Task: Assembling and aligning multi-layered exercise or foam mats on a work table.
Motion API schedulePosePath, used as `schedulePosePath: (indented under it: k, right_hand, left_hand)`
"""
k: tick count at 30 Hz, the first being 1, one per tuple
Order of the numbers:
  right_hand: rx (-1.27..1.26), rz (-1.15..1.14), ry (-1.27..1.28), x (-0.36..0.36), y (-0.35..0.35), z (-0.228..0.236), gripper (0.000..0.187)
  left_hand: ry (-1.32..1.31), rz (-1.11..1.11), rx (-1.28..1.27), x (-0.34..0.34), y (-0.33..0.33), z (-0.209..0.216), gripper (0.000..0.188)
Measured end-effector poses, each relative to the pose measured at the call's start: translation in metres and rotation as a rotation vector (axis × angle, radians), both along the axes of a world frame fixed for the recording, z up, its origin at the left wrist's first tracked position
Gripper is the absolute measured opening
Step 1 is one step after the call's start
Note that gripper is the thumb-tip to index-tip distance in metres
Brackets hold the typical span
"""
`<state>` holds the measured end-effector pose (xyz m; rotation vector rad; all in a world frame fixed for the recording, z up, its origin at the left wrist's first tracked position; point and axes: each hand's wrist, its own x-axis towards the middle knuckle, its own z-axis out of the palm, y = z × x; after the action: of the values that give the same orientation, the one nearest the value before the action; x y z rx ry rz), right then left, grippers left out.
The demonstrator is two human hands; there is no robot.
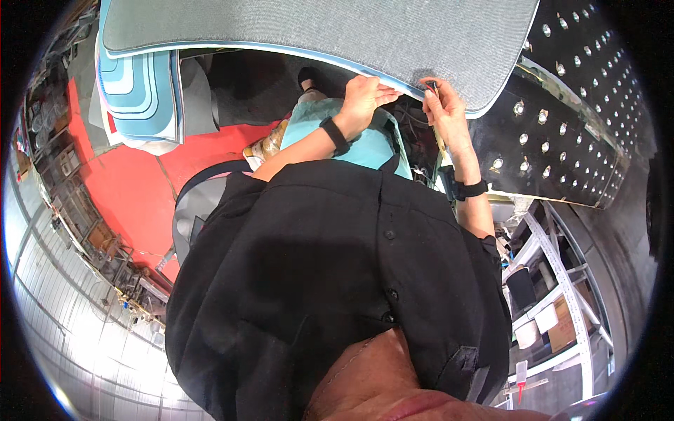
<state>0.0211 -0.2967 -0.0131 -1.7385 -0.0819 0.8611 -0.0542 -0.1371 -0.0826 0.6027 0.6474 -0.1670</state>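
A large grey mat (316, 28) with rounded corners and a blue-and-white edge lies across the top of the view, textured side up. My left hand (360, 102) pinches its near edge, with the fingertips at the rim. Farther right along the same edge, my right hand (448, 112) is closed on a small dark tool (430, 85) with a bit of red on it. Its kind is hard to make out, as the fingers cover most of it. The tool's tip is at the mat's rim. Both wrists wear black bands.
A pile of blue-and-white striped mats (140, 91) hangs at the left. Below my arms is a turquoise cloth (337, 149) over my lap. To the right stands a black panel (554, 133) studded with shiny knobs, above a white metal frame (562, 281). Red flooring (133, 196) spreads at left.
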Motion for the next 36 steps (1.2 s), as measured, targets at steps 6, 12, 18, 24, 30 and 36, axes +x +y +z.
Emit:
schedulePosePath:
  k: [6,12,18,24,30,36]
  right_hand:
    - [-0.036,0.051,-0.112,0.000,-0.003,-0.009,0.022]
    - [-0.302,0.113,-0.230,-0.001,0.010,-0.013,0.055]
    - [-0.427,0.052,-0.248,-0.005,0.019,-0.012,0.058]
    - [-0.644,0.202,-0.350,-0.002,0.027,-0.006,0.052]
    - [-0.568,0.260,-0.449,-0.001,0.026,0.000,0.048]
    - [-0.603,0.226,-0.417,-0.003,0.026,0.000,0.046]
  left_hand:
    - [-0.093,-0.247,-0.034,-0.012,-0.006,0.012,0.028]
    - [-0.066,-0.198,0.057,-0.006,-0.010,0.012,0.026]
    - [-0.062,-0.143,0.114,-0.006,-0.015,0.007,0.019]
    - [-0.064,-0.121,0.111,-0.004,-0.017,0.004,0.017]
    - [-0.142,-0.155,0.085,-0.006,-0.012,0.005,0.021]
    - [-0.158,-0.183,0.102,-0.006,-0.011,0.005,0.022]
